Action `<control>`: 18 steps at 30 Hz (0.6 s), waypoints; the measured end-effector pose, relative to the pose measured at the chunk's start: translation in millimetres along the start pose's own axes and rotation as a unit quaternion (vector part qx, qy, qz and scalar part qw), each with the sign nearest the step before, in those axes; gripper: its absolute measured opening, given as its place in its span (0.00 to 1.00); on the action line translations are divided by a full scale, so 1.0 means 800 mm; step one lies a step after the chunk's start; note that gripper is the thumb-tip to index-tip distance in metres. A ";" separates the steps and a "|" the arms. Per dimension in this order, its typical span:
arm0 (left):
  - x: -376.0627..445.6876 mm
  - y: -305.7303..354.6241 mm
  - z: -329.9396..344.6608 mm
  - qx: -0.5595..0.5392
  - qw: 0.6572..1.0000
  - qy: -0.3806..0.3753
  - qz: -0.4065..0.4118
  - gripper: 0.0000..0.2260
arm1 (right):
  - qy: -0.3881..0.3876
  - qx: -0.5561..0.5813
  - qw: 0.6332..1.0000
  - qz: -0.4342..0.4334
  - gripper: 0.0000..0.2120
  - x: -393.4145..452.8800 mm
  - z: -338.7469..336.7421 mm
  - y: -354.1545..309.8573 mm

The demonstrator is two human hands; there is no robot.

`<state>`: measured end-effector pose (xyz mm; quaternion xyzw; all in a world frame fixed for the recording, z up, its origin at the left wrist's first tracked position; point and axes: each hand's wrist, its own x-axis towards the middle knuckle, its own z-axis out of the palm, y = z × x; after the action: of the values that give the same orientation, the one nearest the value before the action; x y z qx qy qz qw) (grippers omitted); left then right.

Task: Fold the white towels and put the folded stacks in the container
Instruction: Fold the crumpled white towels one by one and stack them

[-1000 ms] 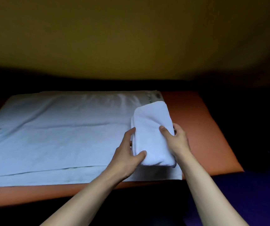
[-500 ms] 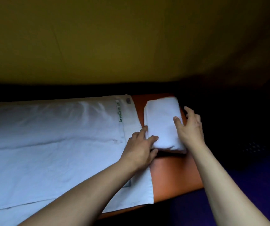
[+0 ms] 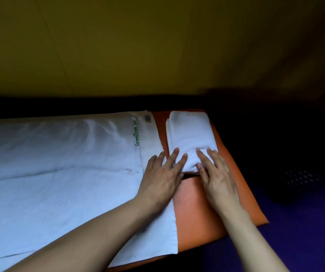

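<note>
A small folded white towel [image 3: 190, 134] lies on the bare right end of the orange table top [image 3: 195, 209]. My left hand [image 3: 162, 173] rests flat, fingers spread, with its fingertips on the folded towel's near left corner. Flat beside it, my right hand [image 3: 215, 173] has its fingers on the near right part of the same towel. Neither hand grips it. A large white towel [image 3: 59, 163] with green lettering lies spread flat over the left and middle of the table; my left palm lies on its right edge.
A yellow wall [image 3: 157, 46] stands behind the table. To the right, in deep shadow, a dark perforated container [image 3: 299, 179] stands beyond the table's right edge. A purple surface [image 3: 295, 242] lies at the lower right.
The folded towel went from on top of the spread towel to the bare orange surface at the right. Both hands let go of it and now press flat on its near end.
</note>
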<state>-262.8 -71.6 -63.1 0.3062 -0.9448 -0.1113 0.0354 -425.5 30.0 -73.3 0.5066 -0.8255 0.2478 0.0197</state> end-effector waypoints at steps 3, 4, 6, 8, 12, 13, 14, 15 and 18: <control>0.032 0.001 -0.005 0.005 1.000 0.012 -0.012 0.24 | -0.026 -0.018 0.999 0.005 0.21 0.031 0.001 0.012; 0.041 0.001 -0.005 0.009 1.000 0.020 -0.011 0.24 | -0.030 -0.021 0.999 0.007 0.21 0.040 0.003 0.015; 0.058 -0.001 -0.006 0.017 0.999 0.032 -0.012 0.24 | -0.025 -0.019 0.999 0.007 0.22 0.057 0.007 0.020; 0.074 -0.005 -0.007 0.021 0.999 0.037 -0.018 0.24 | -0.020 -0.010 1.000 0.012 0.21 0.071 0.013 0.023; 0.101 -0.023 -0.008 0.057 0.997 0.050 -0.001 0.24 | 0.023 -0.043 0.998 0.044 0.21 0.082 0.019 0.009; 0.108 -0.034 -0.009 0.070 0.996 0.056 -0.002 0.24 | 0.035 -0.051 0.997 0.047 0.23 0.082 0.019 -0.002; 0.118 -0.045 -0.012 0.076 0.995 0.060 -0.012 0.24 | 0.043 -0.046 0.997 0.043 0.23 0.082 0.017 -0.011; 0.127 -0.057 -0.020 0.077 0.995 0.058 -0.033 0.23 | 0.037 -0.018 0.998 0.036 0.22 0.082 0.011 -0.021; 0.150 -0.088 -0.049 0.050 0.992 0.039 -0.107 0.24 | 0.023 0.068 0.997 0.009 0.19 0.089 -0.007 -0.016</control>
<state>-314.7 -204.9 -41.1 0.4107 -0.9090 -0.0552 0.0451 -450.4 -31.6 -43.3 0.4935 -0.8107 0.3150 0.0023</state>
